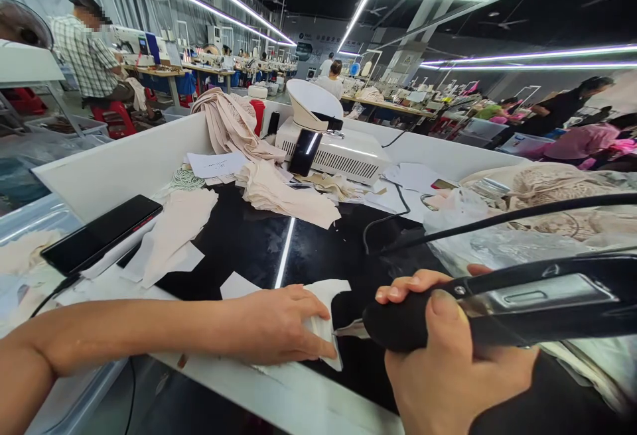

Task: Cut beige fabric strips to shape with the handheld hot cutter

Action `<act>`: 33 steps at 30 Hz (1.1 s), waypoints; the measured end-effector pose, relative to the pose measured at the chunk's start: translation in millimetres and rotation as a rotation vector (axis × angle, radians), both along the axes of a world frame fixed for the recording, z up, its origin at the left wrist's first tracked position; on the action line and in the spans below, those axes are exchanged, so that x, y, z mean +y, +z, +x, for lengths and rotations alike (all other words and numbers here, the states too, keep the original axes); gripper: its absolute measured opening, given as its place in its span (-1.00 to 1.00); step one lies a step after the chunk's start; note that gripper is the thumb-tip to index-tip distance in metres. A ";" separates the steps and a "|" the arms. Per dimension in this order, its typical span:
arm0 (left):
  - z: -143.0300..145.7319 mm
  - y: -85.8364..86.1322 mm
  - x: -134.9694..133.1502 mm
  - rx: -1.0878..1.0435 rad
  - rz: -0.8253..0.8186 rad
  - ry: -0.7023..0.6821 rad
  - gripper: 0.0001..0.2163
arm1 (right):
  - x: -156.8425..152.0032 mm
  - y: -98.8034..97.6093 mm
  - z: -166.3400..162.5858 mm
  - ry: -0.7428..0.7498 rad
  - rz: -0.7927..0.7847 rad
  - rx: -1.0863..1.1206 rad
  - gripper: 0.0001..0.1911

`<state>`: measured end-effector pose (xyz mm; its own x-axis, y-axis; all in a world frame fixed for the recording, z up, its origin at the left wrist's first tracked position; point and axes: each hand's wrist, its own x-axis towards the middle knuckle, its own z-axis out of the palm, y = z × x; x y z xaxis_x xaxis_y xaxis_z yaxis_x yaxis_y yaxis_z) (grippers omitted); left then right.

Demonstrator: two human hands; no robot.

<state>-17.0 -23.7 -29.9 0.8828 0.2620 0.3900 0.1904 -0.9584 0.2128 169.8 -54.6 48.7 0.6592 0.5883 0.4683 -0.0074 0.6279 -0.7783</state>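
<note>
My left hand (279, 325) lies flat, fingers stretched out, pressing down a small white fabric piece (326, 302) on the black worktop (249, 243). My right hand (450, 349) is wrapped round the black handle of a corded hand tool (502, 306), whose metal tip touches the right edge of the fabric piece. The tool's black cable (497, 219) arcs away to the right.
A black phone (102, 233) rests on the left wall of the white tray. Beige fabric pieces (279, 189), paper sheets and a white machine (331, 146) fill the back. Lace in plastic (537, 213) lies at the right. Other people sit at tables behind.
</note>
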 end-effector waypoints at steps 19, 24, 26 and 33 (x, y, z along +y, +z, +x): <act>-1.5 7.9 39.6 -0.005 0.050 -0.123 -0.82 | -15.2 -4.5 4.9 0.043 0.053 -0.051 -0.51; -7.0 4.5 44.3 0.001 0.061 -0.123 -0.79 | -16.4 -6.4 5.5 0.046 0.054 -0.041 -0.51; -9.3 5.6 43.6 0.024 0.071 -0.117 -0.79 | -17.1 -4.9 4.5 0.044 0.047 -0.034 -0.51; -10.1 16.2 37.5 0.129 0.219 -0.125 -0.68 | -16.7 -5.3 4.1 0.027 0.032 -0.022 -0.50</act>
